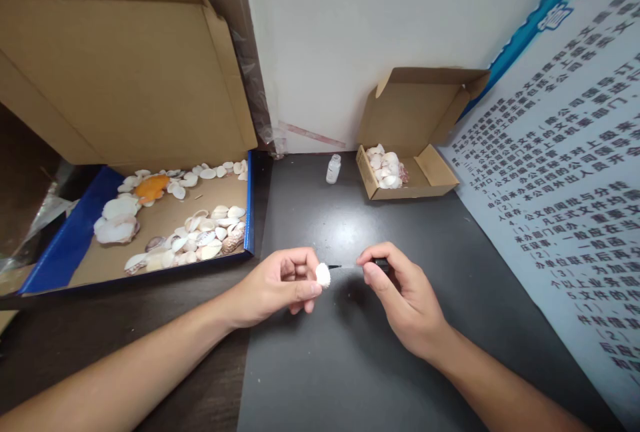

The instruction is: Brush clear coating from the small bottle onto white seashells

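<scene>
Left hand point(311, 275): while its forearm slants inward, thumb and fingers pinch a ridged white shell point(323, 276) above the worktop point(310, 372).
Right hand point(407, 295): curled closed around a slim brush point(382, 264), dark tip beside the shell.
Clear vial point(333, 170): upright near the worktop's far edge.

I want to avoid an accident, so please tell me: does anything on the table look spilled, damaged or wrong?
I see nothing spilled or damaged. The small bottle stands uncapped on the dark mat, which looks odd, but its cap may be the black handle in the right hand.
</scene>
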{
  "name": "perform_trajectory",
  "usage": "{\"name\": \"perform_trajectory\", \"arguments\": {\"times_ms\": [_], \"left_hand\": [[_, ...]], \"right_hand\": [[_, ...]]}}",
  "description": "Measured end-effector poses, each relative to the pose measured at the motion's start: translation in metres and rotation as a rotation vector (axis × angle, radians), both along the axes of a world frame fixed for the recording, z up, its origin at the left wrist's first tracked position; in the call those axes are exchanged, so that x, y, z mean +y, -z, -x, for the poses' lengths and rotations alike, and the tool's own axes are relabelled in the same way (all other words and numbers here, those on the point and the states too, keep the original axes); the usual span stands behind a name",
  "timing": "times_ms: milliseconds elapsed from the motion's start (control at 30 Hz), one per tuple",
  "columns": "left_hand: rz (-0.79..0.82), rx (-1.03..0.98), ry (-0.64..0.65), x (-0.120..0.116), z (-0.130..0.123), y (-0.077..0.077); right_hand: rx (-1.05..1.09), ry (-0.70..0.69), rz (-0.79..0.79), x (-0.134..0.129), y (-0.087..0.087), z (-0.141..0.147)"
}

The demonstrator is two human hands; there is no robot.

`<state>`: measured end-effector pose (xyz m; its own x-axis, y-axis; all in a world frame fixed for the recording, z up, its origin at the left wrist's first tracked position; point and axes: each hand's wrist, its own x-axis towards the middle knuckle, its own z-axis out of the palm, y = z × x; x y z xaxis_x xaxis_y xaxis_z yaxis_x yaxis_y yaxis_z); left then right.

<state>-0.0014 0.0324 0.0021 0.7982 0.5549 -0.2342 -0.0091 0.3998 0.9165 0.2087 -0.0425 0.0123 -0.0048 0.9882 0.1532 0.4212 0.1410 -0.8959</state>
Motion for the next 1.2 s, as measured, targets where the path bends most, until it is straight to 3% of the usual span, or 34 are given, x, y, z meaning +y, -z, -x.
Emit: {"name": "perform_trajectory", "arguments": {"times_ms": [167, 333, 500, 667, 900, 1000, 1100, 1200], "left_hand": [[-0.001, 0.03, 0.002, 0.0005, -0.0005, -0.0004], [-0.007, 0.016, -0.031, 0.0005, -0.0013, 0.0011], [-0.02, -0.005, -0.035, 0.0004, -0.0009, 0.0031], [-0.015, 0.013, -0.035, 0.0003, -0.0007, 0.0023], [-0.018, 0.042, -0.024, 0.0009, -0.0013, 0.0005], [-0.015, 0.042, -0.033, 0.001, -0.0015, 0.0007], [-0.012, 0.039, -0.031, 0.001, -0.0018, 0.0005], [-0.017, 0.036, -0.027, 0.0009, -0.0016, 0.0002]], "right_hand": [[-0.016, -0.105, -0.023, -0.0019, 0.0014, 0.0001], [-0.09, -0.011, -0.025, -0.0001, -0.001, -0.0002], [-0.078, -0.113, -0.047, -0.0011, -0.0005, -0.0004], [-0.136, 0.004, -0.006, 0.0, -0.0005, -0.0013], [-0.088, -0.12, -0.098, -0.0009, -0.0027, -0.0011], [-0.146, -0.056, -0.061, 0.0009, -0.0047, -0.0014], [-0.1, -0.015, -0.062, -0.0007, -0.0044, -0.0024], [0.004, -0.061, -0.073, -0.0039, -0.0023, -0.0018]]}}
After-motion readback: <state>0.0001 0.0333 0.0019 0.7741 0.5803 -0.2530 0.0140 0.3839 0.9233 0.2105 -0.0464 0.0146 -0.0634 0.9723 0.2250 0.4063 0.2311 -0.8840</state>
